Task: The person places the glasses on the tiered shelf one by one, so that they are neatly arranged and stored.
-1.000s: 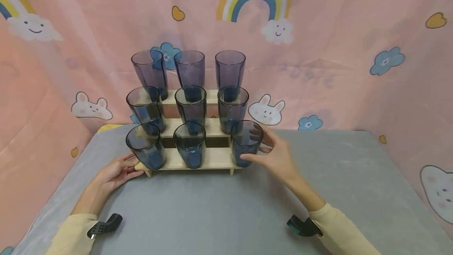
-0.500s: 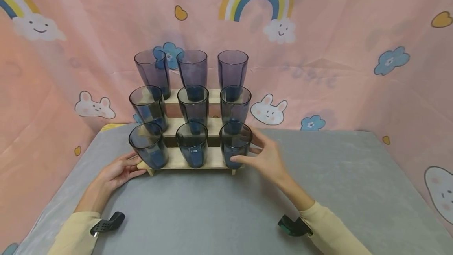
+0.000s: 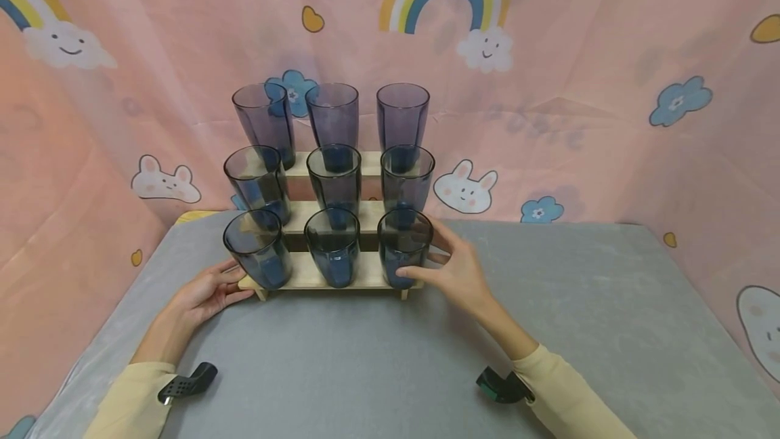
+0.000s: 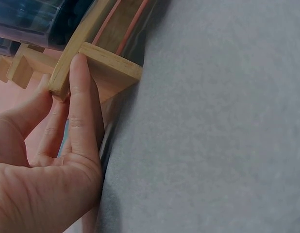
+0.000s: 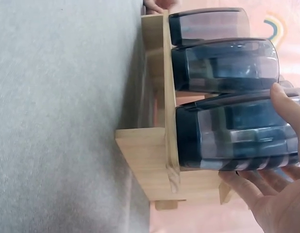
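Note:
A pale wooden three-tier stand holds rows of tinted blue-purple glasses, three to a tier, all upright. At its front left end my left hand pinches the lowest shelf board. The left wrist view shows the thumb on one face of the board and a finger against its other face. My right hand grips the front right glass, thumb in front and fingers behind. In the right wrist view that glass has its base on the lowest shelf. The middle front glass stands next to it.
The stand is on a grey cloth-covered table. A pink patterned curtain hangs behind and at both sides. Glasses on the middle tier and top tier rise close behind the front row.
My right hand has brought the front right glass left, from the shelf's right end to line up with the glasses behind. The left hand keeps its hold; the view has shifted slightly.

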A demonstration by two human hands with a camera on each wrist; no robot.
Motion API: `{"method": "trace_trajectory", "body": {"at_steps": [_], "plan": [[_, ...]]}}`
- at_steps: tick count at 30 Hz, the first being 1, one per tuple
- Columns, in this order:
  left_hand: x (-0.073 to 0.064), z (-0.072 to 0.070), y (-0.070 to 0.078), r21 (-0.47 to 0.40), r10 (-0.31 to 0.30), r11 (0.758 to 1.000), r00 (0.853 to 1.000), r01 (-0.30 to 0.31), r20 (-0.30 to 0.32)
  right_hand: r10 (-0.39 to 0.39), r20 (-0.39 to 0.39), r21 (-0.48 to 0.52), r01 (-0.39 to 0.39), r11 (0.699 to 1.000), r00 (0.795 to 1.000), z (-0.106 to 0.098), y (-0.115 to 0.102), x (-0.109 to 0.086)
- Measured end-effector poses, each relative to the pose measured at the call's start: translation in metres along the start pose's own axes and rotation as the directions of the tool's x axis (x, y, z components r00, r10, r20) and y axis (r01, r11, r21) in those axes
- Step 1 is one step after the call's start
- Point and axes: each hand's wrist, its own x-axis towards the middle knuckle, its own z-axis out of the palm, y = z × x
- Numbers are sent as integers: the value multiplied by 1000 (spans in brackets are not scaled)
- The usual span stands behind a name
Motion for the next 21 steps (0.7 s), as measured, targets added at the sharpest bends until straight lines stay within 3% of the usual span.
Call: {"method": "trace_trajectory", "body": {"at_steps": [21], "plan": [[-2,-1,-2,2,6,1000,1000,-6,14,5,55,-70,-1,998,998,-1,4,-1]]}}
